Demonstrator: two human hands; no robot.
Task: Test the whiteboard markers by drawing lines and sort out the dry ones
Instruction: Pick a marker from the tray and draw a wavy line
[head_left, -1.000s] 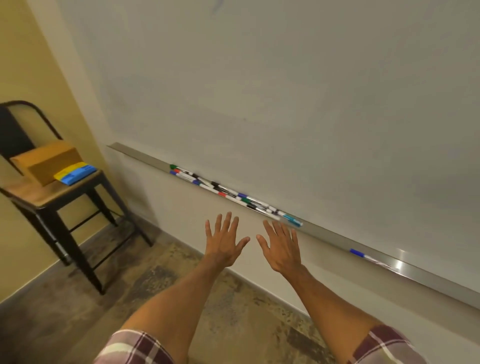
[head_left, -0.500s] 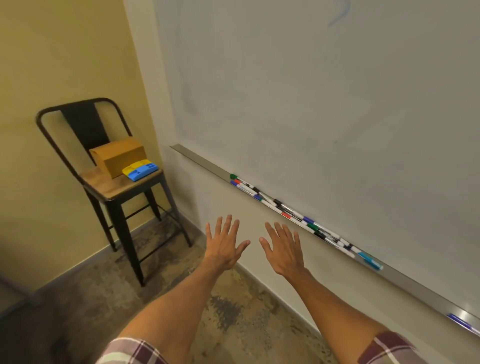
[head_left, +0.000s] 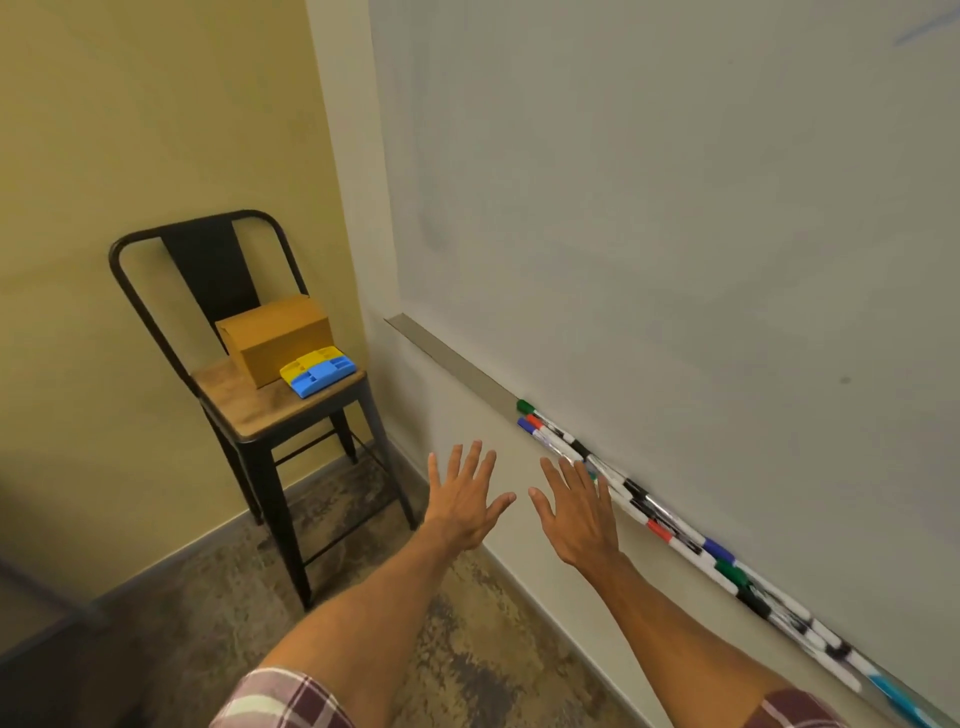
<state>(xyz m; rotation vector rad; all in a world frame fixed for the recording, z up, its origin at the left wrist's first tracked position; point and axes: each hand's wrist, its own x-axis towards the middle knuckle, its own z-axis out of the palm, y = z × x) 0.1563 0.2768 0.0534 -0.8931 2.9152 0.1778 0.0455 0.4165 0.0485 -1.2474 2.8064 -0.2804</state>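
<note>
Nearby, markers (head_left: 636, 493) lie beside right grip (head_left: 576, 514) (spread, empty).

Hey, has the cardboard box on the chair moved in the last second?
No. The cardboard box still sits at the back of the chair seat, beside the blue and yellow eraser; only the camera swung left.

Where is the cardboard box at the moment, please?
In the head view, the cardboard box stands at left on the chair's wooden seat, a blue-and-yellow plastic piece against its front.

2 hands (head_left: 462, 501) (head_left: 577, 514), 1 chair (head_left: 208, 275), 1 box (head_left: 283, 338), 1 whiteboard (head_left: 675, 234).
</note>
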